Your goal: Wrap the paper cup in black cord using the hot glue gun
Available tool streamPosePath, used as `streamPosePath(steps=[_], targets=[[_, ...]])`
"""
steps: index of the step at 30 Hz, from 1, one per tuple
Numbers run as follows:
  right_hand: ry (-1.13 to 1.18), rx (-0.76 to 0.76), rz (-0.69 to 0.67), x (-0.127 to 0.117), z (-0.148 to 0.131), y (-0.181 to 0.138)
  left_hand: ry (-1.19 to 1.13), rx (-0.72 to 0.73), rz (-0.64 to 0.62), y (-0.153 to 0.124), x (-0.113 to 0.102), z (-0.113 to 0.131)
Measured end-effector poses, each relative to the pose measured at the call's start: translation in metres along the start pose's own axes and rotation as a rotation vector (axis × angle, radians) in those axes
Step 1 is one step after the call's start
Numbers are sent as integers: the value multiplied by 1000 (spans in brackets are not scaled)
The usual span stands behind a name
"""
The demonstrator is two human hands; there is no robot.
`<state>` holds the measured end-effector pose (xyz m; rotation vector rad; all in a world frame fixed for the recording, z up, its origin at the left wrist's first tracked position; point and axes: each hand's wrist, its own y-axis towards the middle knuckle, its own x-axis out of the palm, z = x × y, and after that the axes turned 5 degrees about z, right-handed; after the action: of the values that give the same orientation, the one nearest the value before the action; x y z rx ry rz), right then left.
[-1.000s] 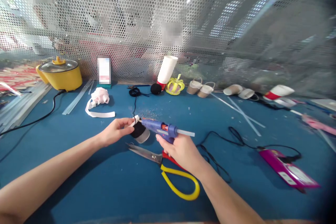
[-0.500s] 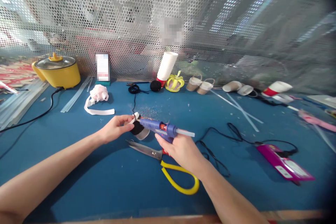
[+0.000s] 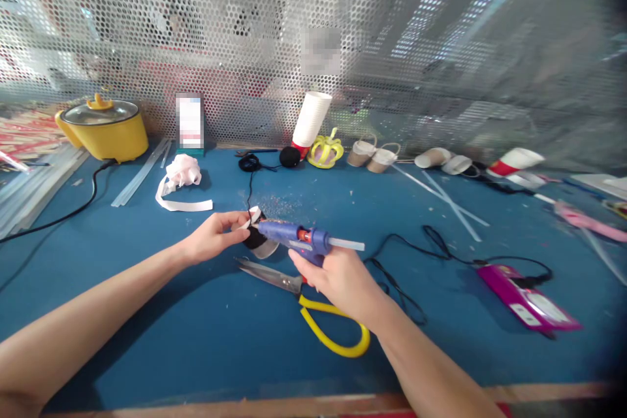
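Note:
My left hand (image 3: 218, 235) is closed, its thumb and fingers pinching the near side of a small pale cup (image 3: 267, 248) with black cord wrapped round it. The cup lies tilted, partly hidden by my fingers and the glue gun. My right hand (image 3: 337, 277) grips a blue hot glue gun (image 3: 289, 233), a clear glue stick (image 3: 347, 245) poking from its back end. The gun's nozzle points left, at or very near the cup's black band; contact is hard to make out. A black cord (image 3: 250, 191) runs from the cup back to a small coil (image 3: 249, 163).
Scissors (image 3: 334, 341) with yellow handles lie below my right hand. A purple power strip (image 3: 526, 300) and black cable are at right. Toward the back stand a yellow pot (image 3: 115, 134), stacked paper cups (image 3: 312, 119), a yellow woven crown-like piece (image 3: 325, 153) and small baskets (image 3: 382, 159).
The whole view has shifted very slightly. Both hands, the cup and the glue gun keep nearly the same positions.

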<state>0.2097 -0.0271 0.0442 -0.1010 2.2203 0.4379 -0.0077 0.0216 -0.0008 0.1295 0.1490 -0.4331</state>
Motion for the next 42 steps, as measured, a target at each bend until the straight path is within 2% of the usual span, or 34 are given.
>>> streamPosePath(steps=[18,23,29,36,42], targets=[[109,114,-76,-6,4,3,-25,31,-65,-2,-4,3],[113,86,-80,-7,7,6,-29,46,-78,-2,-5,3],[161,133,-76,-5,10,8,-23,36,-73,-1,-5,4],[144,70,-79,-5,12,7,-27,68,-88,-1,-5,2],[136,81,-65,-4,12,9,-17,56,-97,-1,-5,3]])
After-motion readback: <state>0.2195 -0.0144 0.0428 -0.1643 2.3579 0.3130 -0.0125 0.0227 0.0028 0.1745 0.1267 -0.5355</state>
